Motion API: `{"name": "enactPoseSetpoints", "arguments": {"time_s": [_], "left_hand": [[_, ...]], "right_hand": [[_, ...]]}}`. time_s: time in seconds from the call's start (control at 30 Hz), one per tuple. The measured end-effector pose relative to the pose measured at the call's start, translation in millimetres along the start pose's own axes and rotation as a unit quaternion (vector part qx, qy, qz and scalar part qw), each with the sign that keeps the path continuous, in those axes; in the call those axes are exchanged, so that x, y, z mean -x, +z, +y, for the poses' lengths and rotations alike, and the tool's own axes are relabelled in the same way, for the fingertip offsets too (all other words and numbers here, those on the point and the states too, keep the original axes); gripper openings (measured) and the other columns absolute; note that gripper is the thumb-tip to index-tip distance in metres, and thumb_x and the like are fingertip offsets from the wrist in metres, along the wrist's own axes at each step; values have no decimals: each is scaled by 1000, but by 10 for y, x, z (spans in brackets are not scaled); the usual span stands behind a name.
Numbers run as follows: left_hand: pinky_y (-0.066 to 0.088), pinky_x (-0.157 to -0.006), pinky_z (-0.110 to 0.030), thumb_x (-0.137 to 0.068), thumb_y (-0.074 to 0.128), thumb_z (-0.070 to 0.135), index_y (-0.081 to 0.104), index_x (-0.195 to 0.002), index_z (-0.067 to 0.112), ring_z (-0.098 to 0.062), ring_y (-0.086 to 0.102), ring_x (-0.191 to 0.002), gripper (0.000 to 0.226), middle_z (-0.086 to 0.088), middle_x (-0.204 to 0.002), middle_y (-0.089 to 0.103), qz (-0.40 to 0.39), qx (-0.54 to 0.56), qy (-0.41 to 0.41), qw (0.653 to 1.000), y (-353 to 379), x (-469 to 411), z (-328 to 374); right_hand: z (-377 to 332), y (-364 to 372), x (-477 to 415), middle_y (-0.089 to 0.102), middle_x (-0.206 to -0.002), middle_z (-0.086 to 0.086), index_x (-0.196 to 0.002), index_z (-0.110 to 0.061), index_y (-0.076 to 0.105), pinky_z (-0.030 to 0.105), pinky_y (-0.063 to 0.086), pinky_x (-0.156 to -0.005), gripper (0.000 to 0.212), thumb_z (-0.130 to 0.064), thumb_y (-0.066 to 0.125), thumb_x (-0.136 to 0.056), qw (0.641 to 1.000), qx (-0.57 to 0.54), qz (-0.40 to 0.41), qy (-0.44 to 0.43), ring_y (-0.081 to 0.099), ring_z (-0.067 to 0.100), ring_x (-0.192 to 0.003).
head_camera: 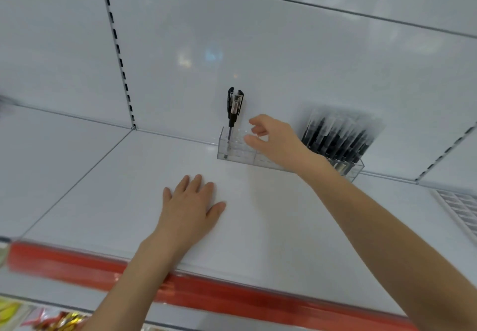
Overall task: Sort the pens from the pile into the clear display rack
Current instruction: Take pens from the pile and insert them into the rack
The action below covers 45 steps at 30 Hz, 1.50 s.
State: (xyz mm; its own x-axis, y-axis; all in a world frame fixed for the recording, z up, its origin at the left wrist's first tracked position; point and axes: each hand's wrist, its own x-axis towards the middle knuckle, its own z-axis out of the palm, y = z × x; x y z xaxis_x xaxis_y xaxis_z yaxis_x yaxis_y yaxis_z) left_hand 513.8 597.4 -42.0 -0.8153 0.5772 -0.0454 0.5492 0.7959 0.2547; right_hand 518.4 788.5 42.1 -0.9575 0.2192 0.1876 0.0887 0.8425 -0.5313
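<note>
Pens (233,107) stand upright in the left end of the clear rack (236,151), with a blurred dark bunch (340,138) at its right end. My right hand (273,137) hovers over the rack's middle, fingers loosely spread, holding nothing. My left hand (191,206) lies flat on the white shelf (116,201).

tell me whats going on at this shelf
A person is filling a clear display rack at the back of a white shelf. The left hand lies flat on the shelf. The right hand hovers over the rack's middle, fingers loosely curled, no pen visible in it. A few black pens stand at the rack's left end; a dense batch of pens fills its right end.
</note>
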Motion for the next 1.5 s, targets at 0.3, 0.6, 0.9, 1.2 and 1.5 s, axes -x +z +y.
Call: {"name": "enactPoseSetpoints", "arguments": {"time_s": [0.3,0.6,0.9,1.2,1.5], "left_hand": [[28,-107,-38,-95,36,44,36,-139,21,-22,38,-132,49,-3,-144,39,72,-10,-18,997,-452,326,-258],[37,-98,-32,-90,50,38,47,-134,17,-23,51,-119,48,-4,-134,53,226,116,-178,951,-646,1540,-1044],[38,-98,-29,-91,52,29,52,-130,18,-21,51,-120,41,-3,-131,56,249,125,-397,875,-276,3480,-2181],[38,-102,-33,-92,49,34,48,-133,14,-23,51,-122,46,-7,-133,55,162,149,-529,820,176,4846,-3055],[38,-101,-32,-92,50,35,47,-133,17,-23,49,-124,45,-5,-135,53,149,184,-562,792,344,4913,-3845]], "right_hand": [[-262,-217,391,55,-126,4,-118,-11,56,20,30,-94,35,-31,54,-90,995,77,-6,-70,46,18,-119],[-1201,291,646,52,-104,-22,-108,-20,61,-9,23,-82,22,-27,60,-86,976,-100,43,-187,42,-15,-97],[-2432,1988,1545,55,-103,-28,-103,-35,58,0,35,-87,20,-26,61,-85,933,-234,-175,-212,53,-12,-96],[-2808,3282,2290,59,-114,-3,-119,-14,57,18,36,-85,32,-20,59,-88,943,-172,-265,-101,53,12,-107],[-3198,4059,1993,58,-120,3,-125,-11,52,19,39,-83,35,-19,55,-91,939,-127,-314,-57,52,11,-101]]}}
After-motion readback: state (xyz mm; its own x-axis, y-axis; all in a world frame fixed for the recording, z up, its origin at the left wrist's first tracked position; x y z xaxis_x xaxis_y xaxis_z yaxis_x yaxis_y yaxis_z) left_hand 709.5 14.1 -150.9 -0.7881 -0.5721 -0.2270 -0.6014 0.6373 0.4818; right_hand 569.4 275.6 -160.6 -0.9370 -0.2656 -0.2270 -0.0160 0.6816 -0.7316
